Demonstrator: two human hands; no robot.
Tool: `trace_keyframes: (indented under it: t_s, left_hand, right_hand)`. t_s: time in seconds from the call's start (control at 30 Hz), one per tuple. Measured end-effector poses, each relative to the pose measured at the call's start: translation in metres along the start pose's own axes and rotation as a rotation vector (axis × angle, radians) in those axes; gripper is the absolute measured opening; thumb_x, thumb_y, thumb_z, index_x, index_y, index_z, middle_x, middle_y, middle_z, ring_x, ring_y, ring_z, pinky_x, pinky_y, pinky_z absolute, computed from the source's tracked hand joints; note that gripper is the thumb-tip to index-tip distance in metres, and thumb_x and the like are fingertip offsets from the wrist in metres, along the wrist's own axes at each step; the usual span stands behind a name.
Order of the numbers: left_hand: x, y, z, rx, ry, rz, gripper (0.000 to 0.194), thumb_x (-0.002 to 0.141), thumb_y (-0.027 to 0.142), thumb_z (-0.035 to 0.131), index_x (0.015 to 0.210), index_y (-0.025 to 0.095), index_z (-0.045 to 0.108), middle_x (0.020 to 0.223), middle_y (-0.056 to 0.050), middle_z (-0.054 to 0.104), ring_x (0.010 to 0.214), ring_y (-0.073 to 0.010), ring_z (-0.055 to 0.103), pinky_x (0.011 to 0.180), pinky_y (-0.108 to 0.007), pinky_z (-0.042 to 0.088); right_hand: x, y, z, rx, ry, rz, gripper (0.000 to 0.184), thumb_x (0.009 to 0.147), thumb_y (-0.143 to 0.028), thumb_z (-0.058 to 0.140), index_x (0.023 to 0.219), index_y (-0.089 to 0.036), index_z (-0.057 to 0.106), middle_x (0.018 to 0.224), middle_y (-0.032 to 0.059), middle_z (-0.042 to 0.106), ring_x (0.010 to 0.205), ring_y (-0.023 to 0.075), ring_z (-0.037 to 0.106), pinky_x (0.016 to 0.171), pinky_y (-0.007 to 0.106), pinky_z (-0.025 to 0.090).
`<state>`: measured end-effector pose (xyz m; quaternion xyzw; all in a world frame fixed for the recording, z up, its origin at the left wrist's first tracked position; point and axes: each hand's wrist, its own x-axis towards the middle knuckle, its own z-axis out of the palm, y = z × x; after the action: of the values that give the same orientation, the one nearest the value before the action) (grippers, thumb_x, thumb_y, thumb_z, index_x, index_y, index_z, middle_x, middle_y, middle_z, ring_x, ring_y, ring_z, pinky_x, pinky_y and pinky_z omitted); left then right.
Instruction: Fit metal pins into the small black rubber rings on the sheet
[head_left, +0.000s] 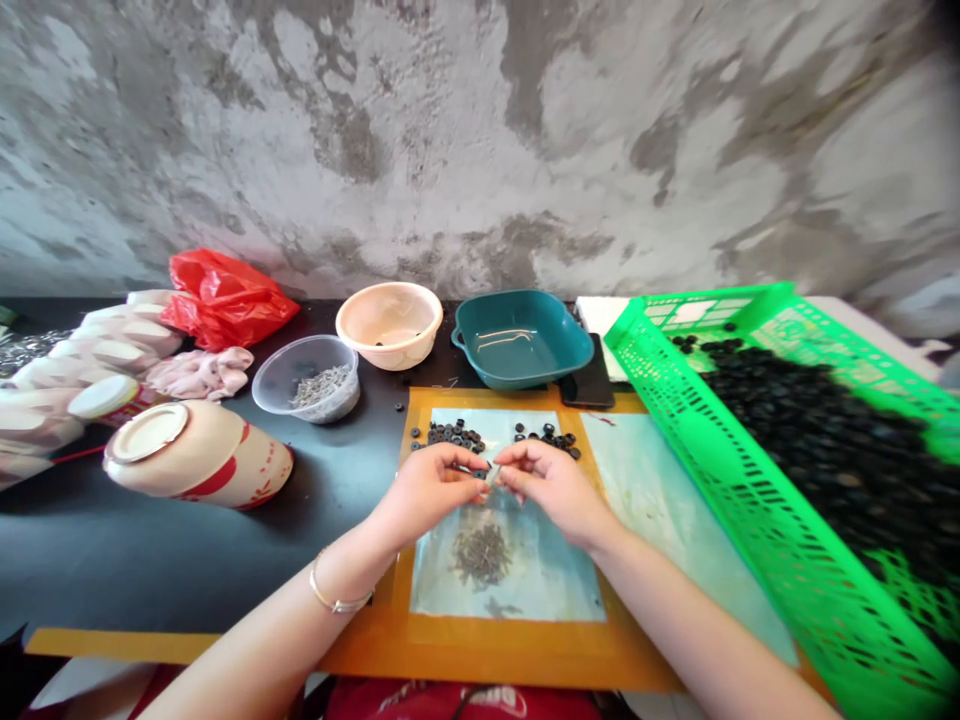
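Note:
Over the pale sheet (pixel 525 590), my left hand (pixel 427 490) and my right hand (pixel 555 490) meet with thumb and forefinger pinched. A small pale piece (pixel 492 474) shows at the fingertips of both; a dark bit is beside it, and both are too small to name. Just beyond my left hand lies a cluster of small black rings (pixel 454 434). Similar black pieces (pixel 546 436) lie beyond my right hand. Nearer to me, below both hands, is a loose pile of thin metal pins (pixel 481 553).
A green crate (pixel 720 480) of black parts stands at right. Toward the wall are a teal basin (pixel 523 340), a cream bowl (pixel 390 325) and a clear bowl (pixel 306 380) of metal pins. At left are a lidded cup (pixel 217 465) and a red bag (pixel 225 300).

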<state>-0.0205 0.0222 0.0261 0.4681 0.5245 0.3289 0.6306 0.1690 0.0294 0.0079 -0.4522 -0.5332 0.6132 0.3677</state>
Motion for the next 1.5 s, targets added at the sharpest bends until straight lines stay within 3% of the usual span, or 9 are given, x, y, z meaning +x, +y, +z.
trace_keyframes:
  t_s: [0.13, 0.33, 0.47, 0.7, 0.83, 1.07, 1.17, 1.33, 1.5]
  left_hand:
    - [0.004, 0.004, 0.011, -0.186, -0.029, -0.009, 0.028, 0.065, 0.021, 0.078, 0.090, 0.011, 0.067, 0.076, -0.006, 0.075, 0.067, -0.0167, 0.071, 0.072, -0.031, 0.057]
    - [0.007, -0.011, 0.017, -0.233, -0.021, 0.050, 0.027, 0.066, 0.020, 0.078, 0.091, 0.012, 0.069, 0.080, -0.004, 0.075, 0.072, -0.0163, 0.071, 0.077, -0.032, 0.057]
    - [0.006, -0.016, 0.014, -0.212, 0.023, 0.096, 0.028, 0.066, 0.018, 0.079, 0.089, 0.014, 0.064, 0.073, 0.000, 0.071, 0.068, -0.0140, 0.069, 0.069, -0.027, 0.055]
    - [0.005, -0.017, 0.013, -0.187, 0.056, 0.100, 0.026, 0.062, 0.020, 0.081, 0.081, 0.015, 0.064, 0.073, 0.000, 0.070, 0.067, -0.0148, 0.068, 0.067, -0.028, 0.055]
    - [0.005, -0.019, 0.013, -0.108, 0.064, 0.138, 0.023, 0.061, 0.021, 0.080, 0.080, 0.015, 0.068, 0.078, -0.003, 0.073, 0.072, -0.0175, 0.068, 0.070, -0.030, 0.056]
    - [0.002, -0.019, 0.009, 0.291, 0.072, 0.396, 0.008, 0.069, 0.015, 0.075, 0.076, 0.018, 0.074, 0.083, -0.005, 0.072, 0.078, -0.0186, 0.067, 0.071, -0.029, 0.054]
    - [0.002, -0.019, 0.009, 0.354, 0.050, 0.450, 0.006, 0.069, 0.017, 0.076, 0.074, 0.019, 0.074, 0.081, -0.005, 0.073, 0.078, -0.0191, 0.068, 0.070, -0.029, 0.055]
    - [0.001, -0.019, 0.013, 0.372, 0.039, 0.383, 0.008, 0.067, 0.017, 0.079, 0.073, 0.019, 0.074, 0.078, -0.004, 0.074, 0.074, -0.0188, 0.067, 0.067, -0.028, 0.053]
    - [0.001, -0.023, 0.016, 0.360, 0.108, 0.293, 0.007, 0.066, 0.018, 0.078, 0.070, 0.019, 0.073, 0.075, -0.004, 0.072, 0.071, -0.0186, 0.066, 0.067, -0.030, 0.051]
  right_hand:
    - [0.000, 0.002, -0.005, 0.282, 0.017, 0.114, 0.035, 0.068, -0.038, 0.080, 0.089, -0.015, 0.066, 0.070, 0.0001, 0.066, 0.057, 0.0097, 0.056, 0.053, 0.022, 0.041]
    - [-0.002, 0.004, -0.007, 0.354, 0.034, 0.131, 0.035, 0.066, -0.038, 0.082, 0.089, -0.016, 0.068, 0.071, 0.0006, 0.068, 0.058, 0.0101, 0.057, 0.053, 0.022, 0.041]
    - [-0.003, 0.008, -0.008, 0.289, 0.018, 0.091, 0.027, 0.072, -0.035, 0.078, 0.090, -0.017, 0.069, 0.073, 0.0013, 0.069, 0.060, 0.0105, 0.057, 0.055, 0.023, 0.041]
    - [-0.008, 0.010, -0.006, -0.022, -0.010, -0.006, 0.024, 0.081, -0.033, 0.069, 0.101, -0.020, 0.071, 0.092, 0.0038, 0.071, 0.075, 0.0150, 0.062, 0.071, 0.030, 0.049]
    - [-0.008, 0.009, -0.004, -0.034, -0.011, -0.001, 0.028, 0.078, -0.030, 0.072, 0.101, -0.017, 0.065, 0.085, 0.0027, 0.068, 0.078, 0.0154, 0.063, 0.073, 0.030, 0.050]
    - [-0.009, 0.007, -0.009, -0.117, -0.053, 0.040, 0.028, 0.075, -0.027, 0.072, 0.098, -0.017, 0.062, 0.075, -0.0008, 0.063, 0.066, 0.0128, 0.060, 0.064, 0.028, 0.048]
    - [-0.011, 0.005, -0.011, -0.204, -0.029, 0.049, 0.026, 0.074, -0.024, 0.070, 0.099, -0.017, 0.062, 0.074, -0.0007, 0.064, 0.065, 0.0135, 0.060, 0.063, 0.028, 0.047]
    - [-0.011, 0.002, -0.012, -0.187, -0.066, 0.053, 0.027, 0.074, -0.023, 0.069, 0.099, -0.018, 0.062, 0.071, -0.0016, 0.065, 0.062, 0.0131, 0.059, 0.062, 0.028, 0.047]
    - [-0.011, 0.003, -0.003, -0.157, 0.050, 0.036, 0.021, 0.070, -0.024, 0.070, 0.090, -0.017, 0.063, 0.068, -0.0009, 0.066, 0.063, 0.0142, 0.061, 0.065, 0.030, 0.049]
